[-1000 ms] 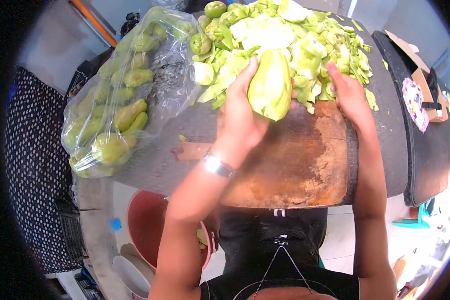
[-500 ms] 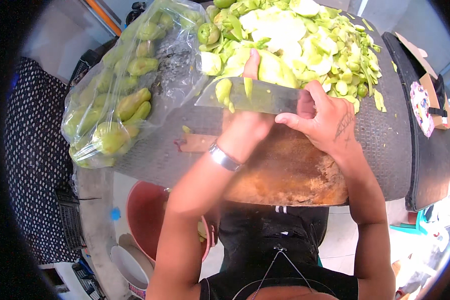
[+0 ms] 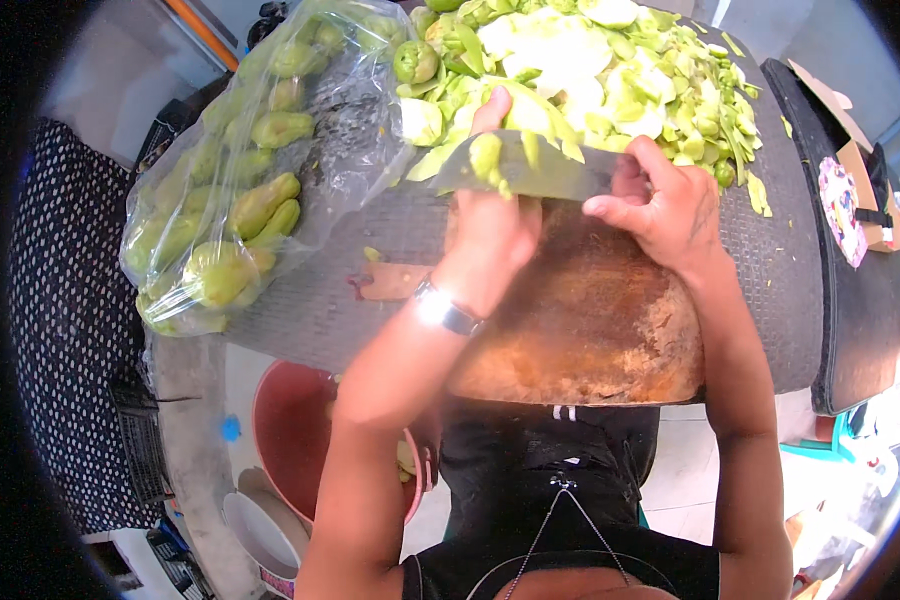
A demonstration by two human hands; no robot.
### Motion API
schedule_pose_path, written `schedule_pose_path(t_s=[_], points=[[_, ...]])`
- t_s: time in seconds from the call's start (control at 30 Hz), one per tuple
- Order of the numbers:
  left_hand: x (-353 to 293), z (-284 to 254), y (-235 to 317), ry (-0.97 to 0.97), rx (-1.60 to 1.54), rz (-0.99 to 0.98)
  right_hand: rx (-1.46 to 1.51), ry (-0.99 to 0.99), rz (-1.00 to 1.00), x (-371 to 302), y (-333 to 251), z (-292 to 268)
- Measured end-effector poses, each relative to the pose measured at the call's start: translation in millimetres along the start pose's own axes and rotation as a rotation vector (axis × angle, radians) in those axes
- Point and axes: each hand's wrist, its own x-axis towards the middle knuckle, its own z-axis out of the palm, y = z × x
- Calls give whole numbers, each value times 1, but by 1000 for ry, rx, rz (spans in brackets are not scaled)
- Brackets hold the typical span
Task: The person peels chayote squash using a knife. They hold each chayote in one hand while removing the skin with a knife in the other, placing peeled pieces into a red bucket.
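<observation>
Knife [image 3: 553,172], shifted slightly forward, points left, its long axis crosswise.

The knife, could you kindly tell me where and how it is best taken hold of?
I'd grip the knife at its right end, from the right: the right hand grips there, and the broad blade stretches leftward, partly hiding the left hand.

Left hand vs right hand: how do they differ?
Load: the left hand holds a pale green chayote; the right hand grips the right-hand end of a knife.
Wrist: the left hand's carries a silver-coloured band; the right hand's is bare.
Visibility: the knife hides part of the left hand; the right hand is mostly in plain view.
Shared: neither wears a glove.
</observation>
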Motion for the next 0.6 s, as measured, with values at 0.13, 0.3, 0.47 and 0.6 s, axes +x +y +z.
schedule_pose_path(t_s=[0.13,0.3,0.47,0.6], points=[[13,-2,7,-21,-5,-48,-130,-62,475,12,27,-20],[14,-3,1,-23,-46,-124,116,-17,333,-7,1,-14],[10,-11,-8,-83,-112,-183,35,-83,82,-12,-27,6],[13,-10,-10,4,-50,-142,-3,-30,27,-10,-23,8]])
